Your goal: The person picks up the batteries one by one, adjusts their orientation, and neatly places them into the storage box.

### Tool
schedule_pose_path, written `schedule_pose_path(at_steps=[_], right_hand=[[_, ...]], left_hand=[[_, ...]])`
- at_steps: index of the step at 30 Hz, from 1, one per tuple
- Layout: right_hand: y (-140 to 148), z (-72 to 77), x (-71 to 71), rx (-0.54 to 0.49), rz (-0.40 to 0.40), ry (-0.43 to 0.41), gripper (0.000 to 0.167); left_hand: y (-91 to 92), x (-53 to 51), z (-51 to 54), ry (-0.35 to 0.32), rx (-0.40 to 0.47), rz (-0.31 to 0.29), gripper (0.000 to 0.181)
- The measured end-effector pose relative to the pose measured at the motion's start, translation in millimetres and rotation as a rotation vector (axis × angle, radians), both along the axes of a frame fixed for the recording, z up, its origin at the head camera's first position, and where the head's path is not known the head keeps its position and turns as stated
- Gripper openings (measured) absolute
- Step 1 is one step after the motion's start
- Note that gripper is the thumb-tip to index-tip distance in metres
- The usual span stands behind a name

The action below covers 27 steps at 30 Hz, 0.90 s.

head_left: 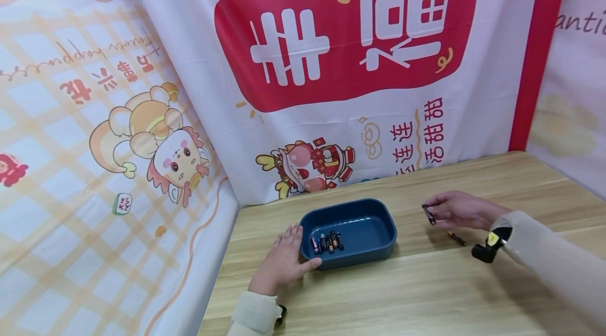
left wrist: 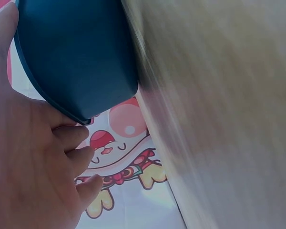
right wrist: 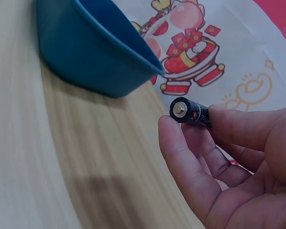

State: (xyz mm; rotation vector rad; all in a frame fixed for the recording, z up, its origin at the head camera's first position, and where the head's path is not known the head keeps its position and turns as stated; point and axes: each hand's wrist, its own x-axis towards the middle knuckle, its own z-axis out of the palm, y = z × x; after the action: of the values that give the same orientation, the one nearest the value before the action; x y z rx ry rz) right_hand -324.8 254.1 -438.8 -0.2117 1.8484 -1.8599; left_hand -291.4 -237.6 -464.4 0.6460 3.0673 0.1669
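A dark blue plastic bin stands on the wooden table, with several batteries lying at its left end. My left hand rests against the bin's left end, its thumb along the near rim and its fingers beside the left wall. To the right of the bin, my right hand pinches a dark battery between thumb and fingers above the table. The right wrist view shows its metal tip facing the camera. Below that hand, another battery with a copper-coloured part lies on the wood.
Behind the table hangs a white cloth with red printing. A checked cloth with cartoon figures covers the left side. The right forearm wears a black strap device.
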Motion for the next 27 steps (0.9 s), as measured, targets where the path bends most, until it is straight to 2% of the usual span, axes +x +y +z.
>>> schedule_pose_path(at_steps=[10, 21, 27], right_hand=[[-27, 15.7, -7.7, 0.019, 0.003, -0.007, 0.029], [-59, 19.6, -13.4, 0.022, 0.045, 0.02, 0.026], [-76, 20.5, -15.8, 0.005, 0.066, 0.022, 0.034]], left_hand=[[0.0, 0.5, 0.6, 0.029, -0.041, -0.012, 0.107], [0.7, 0.3, 1.2, 0.053, -0.057, -0.017, 0.106], [1.1, -0.1, 0.6, 0.051, -0.054, -0.019, 0.106]])
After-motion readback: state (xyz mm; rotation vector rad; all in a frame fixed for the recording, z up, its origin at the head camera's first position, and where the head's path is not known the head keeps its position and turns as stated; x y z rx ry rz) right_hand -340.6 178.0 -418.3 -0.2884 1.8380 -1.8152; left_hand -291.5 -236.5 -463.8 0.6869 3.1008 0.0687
